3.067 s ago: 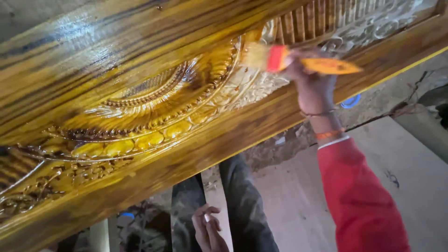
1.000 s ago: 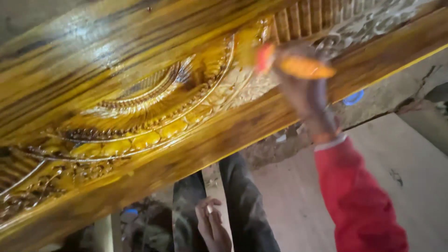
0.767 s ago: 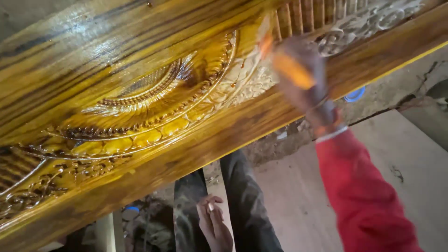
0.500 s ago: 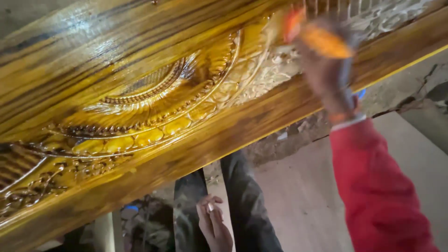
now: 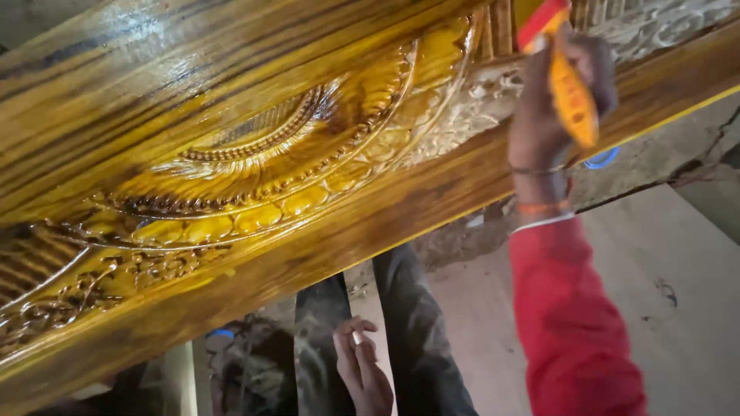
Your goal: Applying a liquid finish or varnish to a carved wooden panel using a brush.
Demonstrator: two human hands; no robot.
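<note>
Overhead, the right hand (image 5: pixel 551 115) works a paintbrush with an orange-yellow handle and red ferrule (image 5: pixel 566 81) against a glossy, golden-brown carved wooden panel (image 5: pixel 254 177).

Its grip is closed around the brush handle, the red end pointing up at the fluted, pale carving near the panel's top edge; a red sleeve (image 5: pixel 570 316) covers the forearm, with thin bands at the wrist. Lower down, the left hand (image 5: pixel 361 366) hangs beside dark trousers (image 5: pixel 416 339), its fingers loosely curled around a small pale stick-like item (image 5: pixel 356 337), too small to identify. Wet sheen covers the sunburst carving at the panel's middle, and grey concrete floor (image 5: pixel 678 308) shows beneath.
</note>
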